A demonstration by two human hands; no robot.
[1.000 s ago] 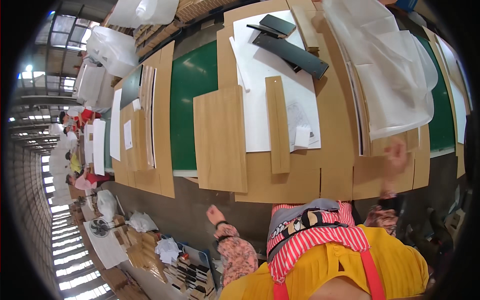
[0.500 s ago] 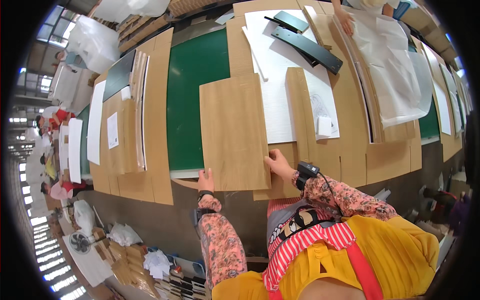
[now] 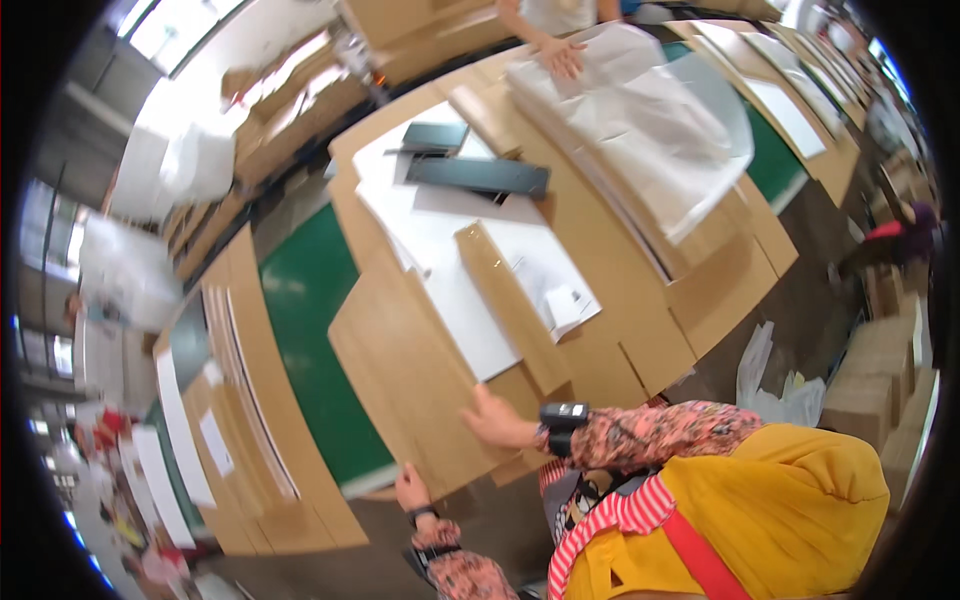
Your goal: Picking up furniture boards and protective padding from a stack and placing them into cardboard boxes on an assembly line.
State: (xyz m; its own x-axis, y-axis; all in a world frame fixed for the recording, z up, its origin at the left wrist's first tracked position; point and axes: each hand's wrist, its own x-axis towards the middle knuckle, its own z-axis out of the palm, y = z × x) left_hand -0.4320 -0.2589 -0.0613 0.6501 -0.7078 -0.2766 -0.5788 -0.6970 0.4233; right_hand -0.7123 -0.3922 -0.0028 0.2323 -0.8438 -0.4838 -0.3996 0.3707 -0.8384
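A wood-grain board (image 3: 400, 360) lies aslant in front of me, partly over a green table surface (image 3: 315, 330) and beside white sheets. My left hand (image 3: 412, 490) is closed at the board's near left corner. Its fingertips touch the edge. At the board's right edge, my right hand (image 3: 500, 418) grips with the thumb on the top face; motion blurs it somewhat, and the fingers under the edge are hidden. To the right of the board runs a long brown cardboard piece (image 3: 505, 300). Farther off, dark flat panels (image 3: 480, 177) lie on the white sheet (image 3: 450, 310).
Another person's hand (image 3: 562, 58) rests on translucent white wrap (image 3: 640, 120) over a stack at far right. Left stands another stack of boards and cardboard (image 3: 245, 400). Beyond the right table edge are a white plastic bag (image 3: 785, 390) and brown cartons (image 3: 865, 390).
My view has turned and shifted, so the table now appears slanted. The board stays between my hands. My right hand reaches slightly farther over its right edge.
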